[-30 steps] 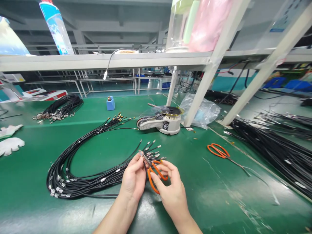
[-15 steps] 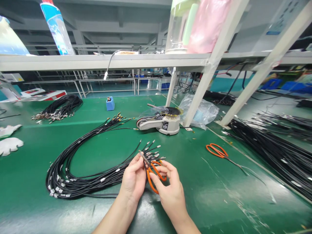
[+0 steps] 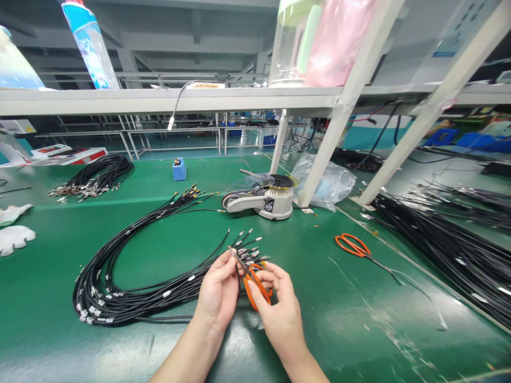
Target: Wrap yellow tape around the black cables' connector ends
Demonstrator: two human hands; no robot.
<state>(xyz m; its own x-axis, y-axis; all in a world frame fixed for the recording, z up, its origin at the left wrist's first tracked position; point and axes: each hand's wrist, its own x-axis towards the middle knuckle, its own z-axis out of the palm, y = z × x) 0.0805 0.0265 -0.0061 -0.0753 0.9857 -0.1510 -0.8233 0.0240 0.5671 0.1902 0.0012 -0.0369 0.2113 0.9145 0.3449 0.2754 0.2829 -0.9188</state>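
My left hand point(image 3: 219, 293) pinches the metal-tipped end of one black cable point(image 3: 233, 254) near the table's front middle. My right hand point(image 3: 279, 308) grips small orange-handled scissors point(image 3: 255, 283), whose blades point up to that cable end. Both hands sit close together, just in front of the loose connector ends of a large looped bundle of black cables point(image 3: 131, 266) lying on the green table point(image 3: 319, 330).
A second pair of orange scissors point(image 3: 353, 246) lies to the right. A tape dispenser point(image 3: 265, 198) and a plastic bag point(image 3: 329, 183) stand behind, by a white shelf leg. More cable bundles lie at far left point(image 3: 98, 175) and far right point(image 3: 451, 244). White gloves point(image 3: 14, 236) rest at left.
The scissor handles have drawn closer together in my right hand. Both hands stay at the same spot with the cable end.
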